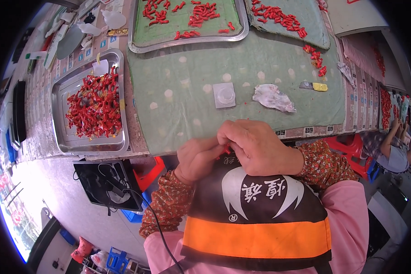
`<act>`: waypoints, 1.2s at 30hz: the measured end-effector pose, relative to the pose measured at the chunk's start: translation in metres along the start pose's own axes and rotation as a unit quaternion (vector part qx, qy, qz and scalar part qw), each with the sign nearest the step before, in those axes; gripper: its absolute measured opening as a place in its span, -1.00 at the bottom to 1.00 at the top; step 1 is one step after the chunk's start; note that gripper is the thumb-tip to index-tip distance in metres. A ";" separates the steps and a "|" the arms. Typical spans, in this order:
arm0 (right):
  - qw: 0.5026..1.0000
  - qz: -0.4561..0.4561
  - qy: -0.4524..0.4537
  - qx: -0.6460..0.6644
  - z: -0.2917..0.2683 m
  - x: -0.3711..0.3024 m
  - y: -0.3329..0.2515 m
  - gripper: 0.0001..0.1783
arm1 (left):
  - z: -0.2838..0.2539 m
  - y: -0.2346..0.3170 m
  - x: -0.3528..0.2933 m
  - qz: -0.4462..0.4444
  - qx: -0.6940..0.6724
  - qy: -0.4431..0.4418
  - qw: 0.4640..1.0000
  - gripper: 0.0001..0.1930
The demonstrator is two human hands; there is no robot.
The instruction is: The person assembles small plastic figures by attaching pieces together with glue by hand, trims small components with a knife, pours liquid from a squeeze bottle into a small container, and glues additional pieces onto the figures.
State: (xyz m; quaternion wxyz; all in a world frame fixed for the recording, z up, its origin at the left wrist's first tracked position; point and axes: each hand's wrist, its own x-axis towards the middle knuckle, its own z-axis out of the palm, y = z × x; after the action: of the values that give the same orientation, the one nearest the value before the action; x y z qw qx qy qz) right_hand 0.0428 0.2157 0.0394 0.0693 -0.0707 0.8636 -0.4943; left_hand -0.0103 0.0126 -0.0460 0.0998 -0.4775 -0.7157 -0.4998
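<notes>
Just in front of the table's near edge, my hands are close together over the apron. Between them shows a bit of a small red glossy piece, mostly hidden by the fingers. My left hand, slightly blurred, pinches it from the left. The curled fingers of my right hand close on it from the right. Beyond the hands, on a pale green cloth, lie a small white square block with a round top, a crumpled stained rag and a yellow-handled blade.
A metal tray heaped with glossy red pieces stands at left. Two green-lined trays hold more red pieces at the back. Loose red pieces lie at right. A dark box sits below the table's left side; another person sits far right.
</notes>
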 end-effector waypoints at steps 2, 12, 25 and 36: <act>1.000 -0.003 -0.001 0.012 0.001 0.001 0.003 -0.65 | 0.000 -0.001 -0.001 0.000 -0.005 -0.001 1.000 -0.73; 1.000 0.012 -0.020 0.019 0.002 0.002 0.002 -0.66 | -0.002 -0.004 -0.003 0.008 -0.029 -0.012 0.999 -0.74; 0.999 0.016 -0.023 0.023 0.004 0.002 0.000 -0.66 | -0.002 -0.005 -0.003 0.014 -0.029 -0.014 0.999 -0.73; 0.996 0.040 -0.049 0.062 -0.003 0.001 0.002 -0.67 | -0.001 -0.004 -0.003 0.006 -0.028 -0.008 1.000 -0.73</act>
State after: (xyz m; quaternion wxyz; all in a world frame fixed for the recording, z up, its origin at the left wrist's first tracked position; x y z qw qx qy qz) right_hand 0.0412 0.2187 0.0388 0.1355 -0.0552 0.8288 -0.5401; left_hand -0.0122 0.0097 -0.0498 0.0837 -0.4887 -0.6994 -0.5149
